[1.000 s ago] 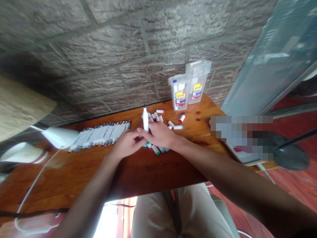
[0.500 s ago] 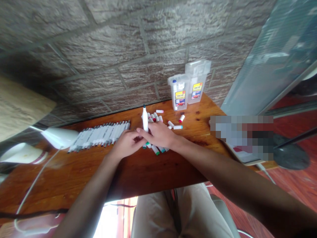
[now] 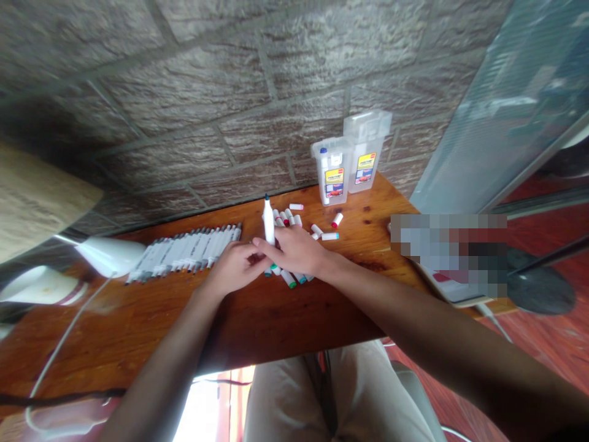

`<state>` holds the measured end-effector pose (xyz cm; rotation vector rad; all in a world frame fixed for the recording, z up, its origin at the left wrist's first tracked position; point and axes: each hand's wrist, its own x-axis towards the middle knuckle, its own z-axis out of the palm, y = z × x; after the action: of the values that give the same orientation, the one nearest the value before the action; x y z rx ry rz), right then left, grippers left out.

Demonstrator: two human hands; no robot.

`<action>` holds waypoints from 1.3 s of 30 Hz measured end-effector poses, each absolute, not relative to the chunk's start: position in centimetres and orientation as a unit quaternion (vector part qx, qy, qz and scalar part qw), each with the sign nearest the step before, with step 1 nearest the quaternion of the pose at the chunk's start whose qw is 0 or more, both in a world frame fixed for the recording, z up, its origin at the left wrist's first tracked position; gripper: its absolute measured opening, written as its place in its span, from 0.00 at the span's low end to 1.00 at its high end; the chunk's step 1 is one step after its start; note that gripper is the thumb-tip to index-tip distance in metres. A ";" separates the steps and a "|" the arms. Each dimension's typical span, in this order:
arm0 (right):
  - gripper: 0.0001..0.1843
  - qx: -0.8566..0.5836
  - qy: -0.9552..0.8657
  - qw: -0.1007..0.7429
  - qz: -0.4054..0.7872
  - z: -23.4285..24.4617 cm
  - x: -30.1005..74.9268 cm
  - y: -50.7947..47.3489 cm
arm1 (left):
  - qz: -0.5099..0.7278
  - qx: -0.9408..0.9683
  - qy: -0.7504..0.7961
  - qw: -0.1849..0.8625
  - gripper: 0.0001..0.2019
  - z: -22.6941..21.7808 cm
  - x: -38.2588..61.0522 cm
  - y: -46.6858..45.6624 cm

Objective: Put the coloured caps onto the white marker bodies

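My right hand point(image 3: 298, 250) pinches a white marker point(image 3: 269, 222) that stands upright with its dark tip bare at the top. My left hand point(image 3: 235, 266) is curled right beside it, fingertips meeting the right hand at the marker's lower end; what they hold is hidden. Under both hands lie several white markers point(image 3: 292, 280) with green and teal ends. A neat row of capped markers point(image 3: 186, 250) lies to the left on the wooden table point(image 3: 257, 319).
Loose marker caps point(image 3: 330, 236) lie scattered behind my hands. Two clear plastic marker cases point(image 3: 352, 161) stand against the stone wall. A white lamp-like object point(image 3: 110, 254) with a cable sits at the left. A blurred item lies at the table's right edge.
The upright marker has shifted slightly left and up; both hands stay together in nearly the same place.
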<state>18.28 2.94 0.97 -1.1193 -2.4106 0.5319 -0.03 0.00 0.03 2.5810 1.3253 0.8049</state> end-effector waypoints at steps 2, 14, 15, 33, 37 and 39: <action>0.41 -0.401 -0.870 0.216 0.190 0.9 18.2 3.0 | 0.264 0.855 0.441 0.065 0.11 0.0 0.0 0.0; 0.32 -0.402 -0.869 0.214 0.196 0.9 18.2 2.9 | 0.257 0.856 0.443 0.073 0.11 0.1 0.0 0.0; 0.32 -0.398 -0.870 0.216 0.196 0.8 18.2 2.9 | 0.257 0.857 0.441 0.070 0.11 0.1 0.0 0.0; 0.32 -0.396 -0.873 0.210 0.192 0.9 18.2 2.9 | 0.253 0.854 0.447 0.079 0.12 0.1 -0.1 0.0; 0.32 -0.394 -0.872 0.211 0.198 0.9 18.2 3.0 | 0.249 0.855 0.449 0.079 0.11 0.0 -0.1 0.0; 0.32 -0.399 -0.871 0.209 0.198 0.9 18.2 2.9 | 0.249 0.856 0.446 0.078 0.11 0.0 -0.1 0.0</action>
<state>18.23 2.93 0.92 -1.1096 -2.4217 0.5520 -0.09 -0.01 0.01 2.5642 1.3360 0.7459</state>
